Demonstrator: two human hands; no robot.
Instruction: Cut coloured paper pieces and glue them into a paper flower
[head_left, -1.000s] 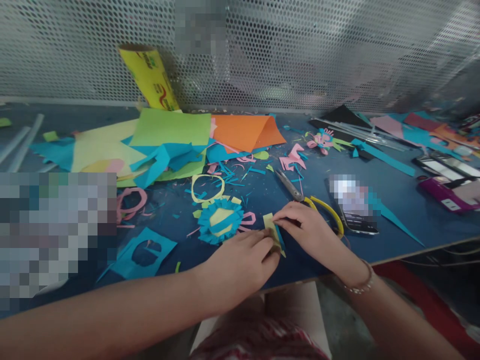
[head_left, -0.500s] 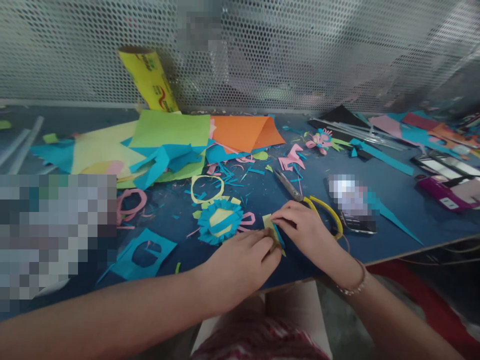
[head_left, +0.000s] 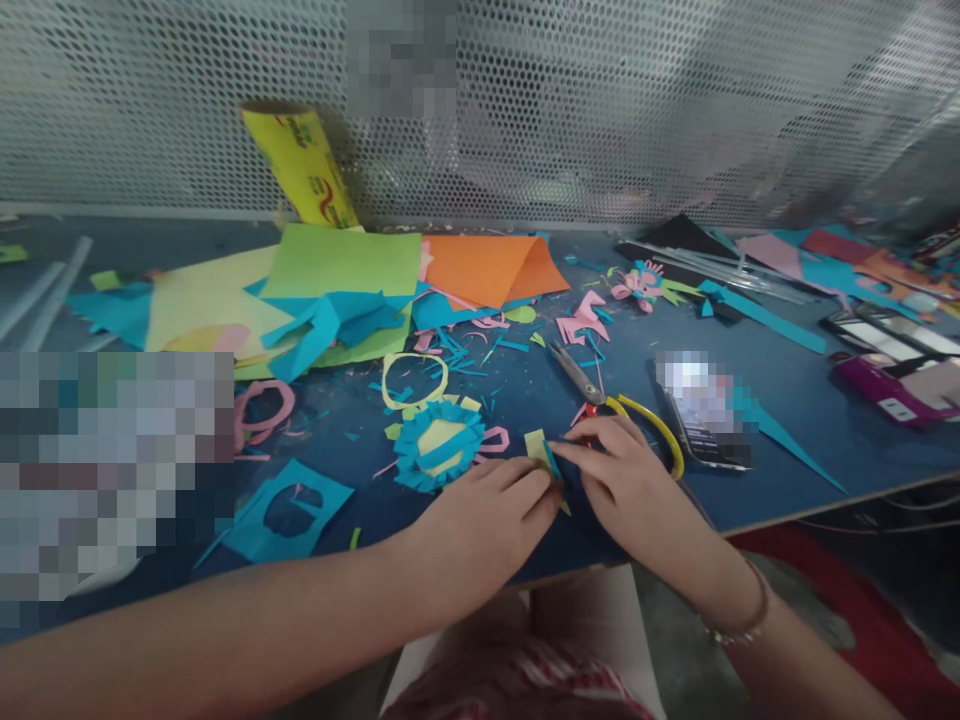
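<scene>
My left hand (head_left: 491,525) is closed, its curled fingers pressing a small pale-yellow paper strip (head_left: 535,443) near the table's front edge. A thin blue strip (head_left: 552,458) lies along the yellow one, and the left fingers cover their lower part. Just to the right is my right hand (head_left: 626,480), fingers stretched and apart, index tip close to or touching the blue strip. Left of the strips lies a blue fringed paper flower (head_left: 440,445) with a pale-yellow centre. Scissors (head_left: 589,382) with yellow handles lie beyond my right hand, which partly hides them.
Behind are coloured sheets, including a green sheet (head_left: 345,262) and an orange sheet (head_left: 487,265), plus a yellow tube (head_left: 300,165) against the perforated metal screen (head_left: 570,110). A phone (head_left: 701,410) lies right; a blue cut-out sheet (head_left: 289,510) lies left. Paper scraps litter the table (head_left: 480,400).
My right hand has shifted slightly right, and its fingers, earlier pinched together at the strip, are now spread. The left hand stays almost in place on the yellow strip.
</scene>
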